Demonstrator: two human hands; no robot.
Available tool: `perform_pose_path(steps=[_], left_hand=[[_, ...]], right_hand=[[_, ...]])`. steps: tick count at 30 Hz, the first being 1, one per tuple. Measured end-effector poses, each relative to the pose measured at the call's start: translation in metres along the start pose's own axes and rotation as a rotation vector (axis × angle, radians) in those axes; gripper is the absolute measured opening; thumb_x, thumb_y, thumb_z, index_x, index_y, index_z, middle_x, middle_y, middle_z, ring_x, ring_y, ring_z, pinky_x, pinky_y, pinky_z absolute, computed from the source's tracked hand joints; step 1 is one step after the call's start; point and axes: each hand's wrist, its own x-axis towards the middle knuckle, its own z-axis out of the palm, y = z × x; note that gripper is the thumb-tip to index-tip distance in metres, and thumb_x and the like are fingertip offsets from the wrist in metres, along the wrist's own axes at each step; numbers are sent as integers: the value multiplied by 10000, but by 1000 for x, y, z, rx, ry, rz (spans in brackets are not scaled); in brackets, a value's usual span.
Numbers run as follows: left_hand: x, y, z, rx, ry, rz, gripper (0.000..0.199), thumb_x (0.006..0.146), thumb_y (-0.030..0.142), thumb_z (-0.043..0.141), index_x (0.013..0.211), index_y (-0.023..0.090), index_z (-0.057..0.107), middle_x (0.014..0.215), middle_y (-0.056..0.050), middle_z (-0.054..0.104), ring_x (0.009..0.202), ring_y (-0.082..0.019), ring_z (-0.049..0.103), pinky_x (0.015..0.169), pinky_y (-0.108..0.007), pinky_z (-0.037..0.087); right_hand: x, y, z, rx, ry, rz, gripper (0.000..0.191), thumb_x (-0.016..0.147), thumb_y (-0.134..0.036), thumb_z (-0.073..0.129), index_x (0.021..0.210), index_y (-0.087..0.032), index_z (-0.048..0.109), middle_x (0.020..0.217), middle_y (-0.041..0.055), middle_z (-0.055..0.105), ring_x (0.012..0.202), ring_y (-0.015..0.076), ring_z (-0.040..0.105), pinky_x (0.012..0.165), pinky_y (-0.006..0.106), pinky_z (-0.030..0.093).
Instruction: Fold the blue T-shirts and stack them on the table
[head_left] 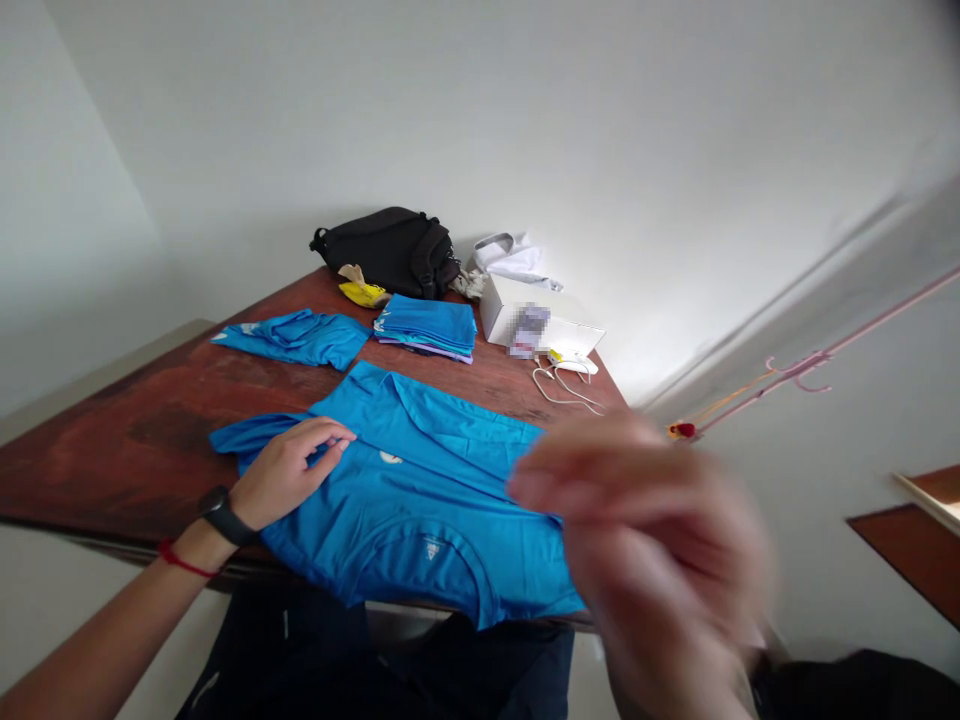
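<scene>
A blue T-shirt [480,470] lies spread on the brown table [150,430], its collar toward me and hanging slightly over the near edge. A small white logo shows inside the neck. On the shirt's left part rests my left hand [296,465], thumb and forefinger closed together in a pinch at the fabric. My right hand [660,530] is raised close to the camera, above the shirt's right side. Its fingers look curled but motion smears them, so whether they hold anything is unclear. That hand hides part of the shirt's right end.
Behind the shirt are a crumpled blue garment [300,338] and a stack of folded blue clothes [427,325]. Farther back stand a black backpack [382,250], a yellow packet [364,292], a white box [499,310], a white cable [551,395] and white cloth [514,258]. A pink hook rod [810,365] is at right.
</scene>
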Motion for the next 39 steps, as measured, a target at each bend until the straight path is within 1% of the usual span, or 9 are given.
perform_pose_path(steps=[5,9,13,17,22,26,31,35,39], left_hand=[[-4,2,-8,-34,174,-36,261,981,416,526,1017,211,684,1030,-54,719,962,-229,672,867,-314,503],[-6,-3,-10,-117,247,-102,252,983,417,536,1006,210,677,1005,-50,725,947,-224,685,836,-307,515],[-7,-9,-9,-146,241,-130,262,983,429,541,1015,211,682,996,-50,730,947,-223,689,830,-305,519],[-8,-9,-10,-134,248,-145,284,971,454,547,1017,213,690,975,-48,735,934,-226,690,828,-309,519],[-7,-10,-12,-249,299,-241,314,935,488,580,1026,208,690,925,-40,733,844,-219,684,780,-303,536],[-6,-11,-14,-380,367,-323,317,915,484,603,1006,194,692,887,-36,721,774,-201,652,729,-288,541],[-4,-8,-16,-426,401,-358,318,897,474,616,996,179,686,877,-42,708,757,-195,631,711,-285,531],[-5,-7,-19,-382,405,-336,297,921,468,577,974,188,661,851,-26,666,769,-191,610,730,-290,516],[-13,6,-23,-262,534,-269,358,978,466,467,718,220,493,680,11,504,659,-170,514,655,-292,466]], right_hand=[[69,66,85,-90,-574,-166,160,948,-271,638,1088,-199,666,1010,52,680,908,195,655,830,306,532],[73,101,140,-301,-834,-213,534,862,-496,724,1302,-211,626,1099,80,646,837,207,633,717,286,508],[82,103,154,-317,-992,-248,588,868,-526,707,1370,-241,595,1104,73,649,826,198,636,690,266,490],[98,95,154,-318,-1099,-295,519,904,-209,675,1410,-197,557,988,48,698,825,183,649,653,233,472],[107,90,169,-477,-1066,-432,601,872,-72,628,1415,-323,562,934,11,704,703,155,639,583,218,456],[109,87,183,-526,-972,-528,342,975,-191,555,1256,-335,686,1064,48,712,795,184,665,633,265,493],[113,90,191,-620,-951,-580,315,1014,-201,486,1243,-300,678,1179,85,676,959,237,658,680,320,508],[120,98,176,-561,-872,-570,292,966,-153,504,1209,-231,646,1243,110,624,1045,259,610,690,328,507],[132,113,139,-341,-609,-490,133,912,-163,544,1032,-168,602,1231,125,621,1115,241,573,920,364,489]])
